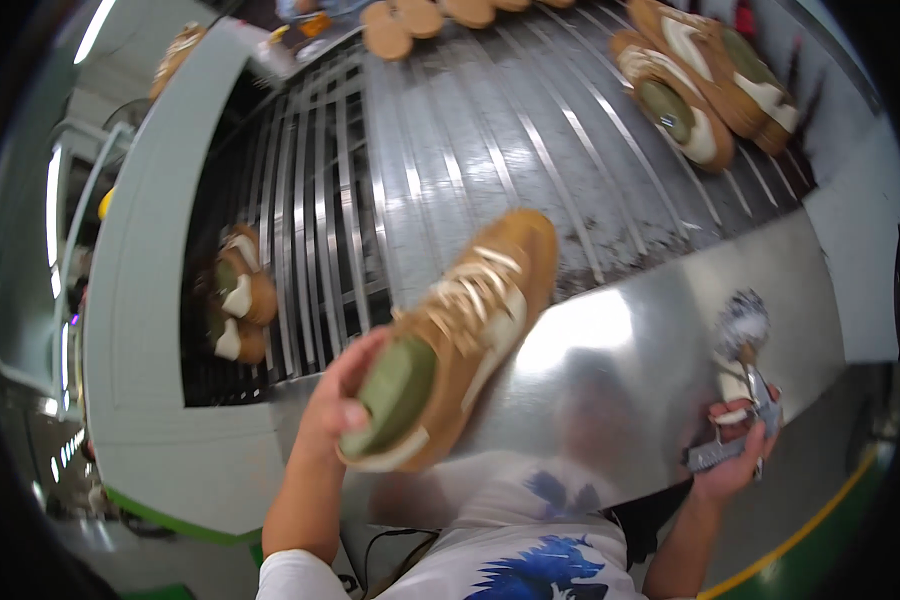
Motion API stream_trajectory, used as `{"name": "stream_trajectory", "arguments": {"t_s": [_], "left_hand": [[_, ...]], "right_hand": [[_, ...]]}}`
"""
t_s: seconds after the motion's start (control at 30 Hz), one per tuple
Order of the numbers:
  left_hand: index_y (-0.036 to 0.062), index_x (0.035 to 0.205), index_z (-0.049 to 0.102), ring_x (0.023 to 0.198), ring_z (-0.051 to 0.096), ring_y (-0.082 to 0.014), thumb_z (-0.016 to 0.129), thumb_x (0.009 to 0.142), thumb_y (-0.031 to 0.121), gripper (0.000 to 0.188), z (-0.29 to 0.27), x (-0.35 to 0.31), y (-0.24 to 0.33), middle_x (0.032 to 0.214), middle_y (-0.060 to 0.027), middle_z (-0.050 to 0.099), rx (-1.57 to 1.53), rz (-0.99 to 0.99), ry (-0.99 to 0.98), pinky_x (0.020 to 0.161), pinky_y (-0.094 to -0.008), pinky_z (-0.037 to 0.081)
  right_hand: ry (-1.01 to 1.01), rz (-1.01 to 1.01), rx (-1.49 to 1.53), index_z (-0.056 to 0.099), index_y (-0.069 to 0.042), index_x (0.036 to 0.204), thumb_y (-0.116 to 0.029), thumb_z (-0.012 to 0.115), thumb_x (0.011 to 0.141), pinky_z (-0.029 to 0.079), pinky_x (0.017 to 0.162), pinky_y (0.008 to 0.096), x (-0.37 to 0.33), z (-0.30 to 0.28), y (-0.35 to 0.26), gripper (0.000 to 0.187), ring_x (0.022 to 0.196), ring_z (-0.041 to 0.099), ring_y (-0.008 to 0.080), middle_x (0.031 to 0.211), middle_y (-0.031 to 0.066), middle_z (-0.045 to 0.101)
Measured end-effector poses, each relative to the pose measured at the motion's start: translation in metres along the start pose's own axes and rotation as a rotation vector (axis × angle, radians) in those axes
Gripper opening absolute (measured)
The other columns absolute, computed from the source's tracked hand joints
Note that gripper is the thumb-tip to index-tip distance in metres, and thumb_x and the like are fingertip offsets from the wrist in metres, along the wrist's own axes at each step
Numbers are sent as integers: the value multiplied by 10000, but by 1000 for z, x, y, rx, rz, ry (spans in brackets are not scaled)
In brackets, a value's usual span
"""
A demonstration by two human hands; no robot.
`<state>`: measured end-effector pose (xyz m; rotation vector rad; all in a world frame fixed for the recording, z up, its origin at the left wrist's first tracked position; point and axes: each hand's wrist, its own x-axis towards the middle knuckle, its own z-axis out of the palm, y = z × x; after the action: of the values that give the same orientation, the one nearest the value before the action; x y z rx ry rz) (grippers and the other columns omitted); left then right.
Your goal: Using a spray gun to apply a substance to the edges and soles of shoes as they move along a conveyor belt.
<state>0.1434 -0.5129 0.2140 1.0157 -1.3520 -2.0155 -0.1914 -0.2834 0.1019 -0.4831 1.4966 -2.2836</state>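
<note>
While the nearer left hand (338, 405) grips the tan shoe (460, 345) by its heel above the metal ledge (590, 400), toe slanting away and rightward, the right hand (735, 463) curls around a grey metal tool (763, 400)

Your white shirt (440, 568), with its short left sleeve (295, 573), bears a blue, spiky-backed animal print (545, 568) in front.

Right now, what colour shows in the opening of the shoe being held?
Olive green, in the opening of the shoe; clearest in head view.
</note>
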Motion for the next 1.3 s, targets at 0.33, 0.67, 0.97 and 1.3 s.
{"name": "stream_trajectory", "arguments": {"t_s": [0.33, 0.67, 0.97, 1.3], "left_hand": [[-63, 1363, 265, 987, 622, -304, 752, 607, 189, 935, 95, 40, 26, 1058, -231, 614, 1103, -99, -294, 846, -328, 478], [15, 1329, 250, 1164, 455, -231, 712, 633, 66, 837, 115, 5, -44, 1248, -126, 440, -38, -253, -8, 984, -380, 383], [7, 1411, 105, 1262, 372, -260, 722, 640, 76, 990, 109, 14, -46, 1358, -154, 339, -31, -181, -91, 1037, -395, 325], [1, 1417, 46, 1289, 334, -272, 742, 618, 91, 1063, 106, 12, -53, 1371, -176, 307, 33, -120, -106, 1060, -399, 287]], "right_hand": [[163, 73, -124, 391, 41, 1280, -183, 496, 896, 522, 715, 356, 9, 9, -23, 457, 716, 607, 201, 881, 141, 597], [-397, 381, 41, 431, 100, 1235, -144, 550, 837, 493, 699, 288, 13, 67, -57, 482, 734, 611, 171, 826, 136, 616], [-456, 337, -151, 480, 94, 1200, -96, 560, 814, 495, 670, 263, 14, 104, -62, 438, 706, 610, 136, 792, 112, 637], [-417, 321, -493, 461, 99, 1194, -295, 590, 797, 491, 646, 298, 10, 118, -81, 573, 690, 600, 181, 961, 178, 605]]}}
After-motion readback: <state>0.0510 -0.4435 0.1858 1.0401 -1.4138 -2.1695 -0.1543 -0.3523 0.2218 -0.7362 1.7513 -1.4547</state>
